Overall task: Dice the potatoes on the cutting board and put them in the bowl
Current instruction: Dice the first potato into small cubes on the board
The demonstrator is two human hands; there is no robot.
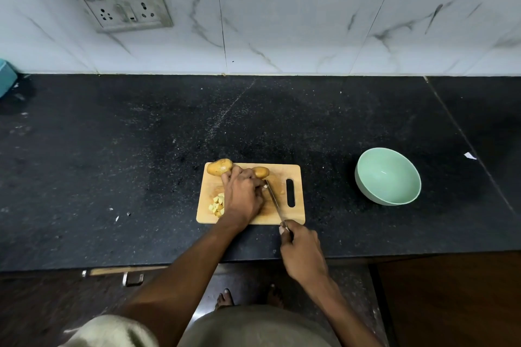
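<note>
meanwhile right hand (pixel 301 251) grips knife (pixel 273 196), left hand (pixel 243 194) curls over a potato piece on cutting board (pixel 293 172).

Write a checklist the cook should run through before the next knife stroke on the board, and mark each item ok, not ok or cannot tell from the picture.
1. Right hand grips the knife handle: ok.
2. Left hand steadies the piece being cut: cannot tell, the hand hides what lies under it.
3. Left fingertips are clear of the blade: cannot tell, they sit right beside it.
4. Cutting board lies flat on the counter: ok.
5. Cut cubes are piled away from the blade, at the board's left edge: ok.
6. Bowl stands ready to the right of the board, nothing in it: ok.
</note>
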